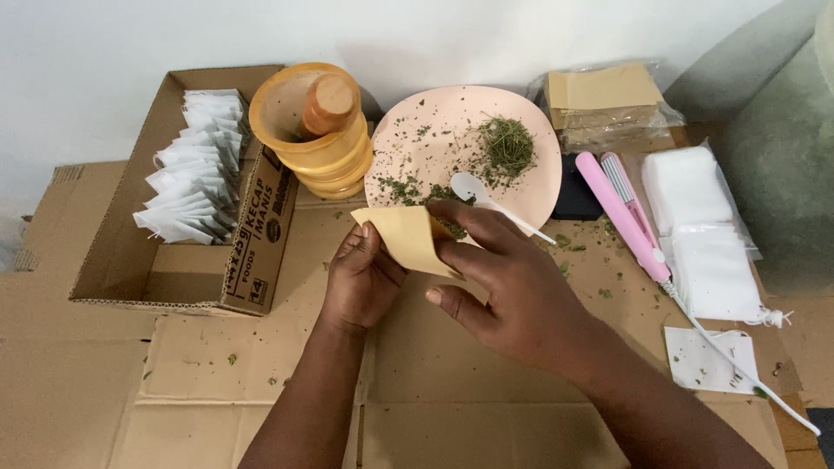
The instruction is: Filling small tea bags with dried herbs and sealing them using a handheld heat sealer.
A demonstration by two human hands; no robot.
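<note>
Both hands grasp one tan paper pouch (410, 236) above the flattened cardboard that covers the counter (434, 382). The left hand (360, 278) pinches its lower left edge, thumb on top; the right hand (499, 278) clamps its right side, fingers laid across the opening, where some dried herb shows.

Just beyond the pouch sits one pink plate (443, 117) with a loose heap of green herb (506, 146) and scattered crumbs; one white spoon (486, 198) rests on its near rim, its handle partly behind the right hand's fingers. Left of the plate stands one wooden mortar (314, 135) with one pestle (328, 104) in it. Further left, an open carton (122, 260) holds a row of white sachets (195, 169), too many to count. Right of the plate lie one pink heat sealer (621, 213) with a white cord, stacks of white bags (699, 217), a wrapped bundle of tan pouches (604, 104) and one loose white bag (708, 358).
</note>
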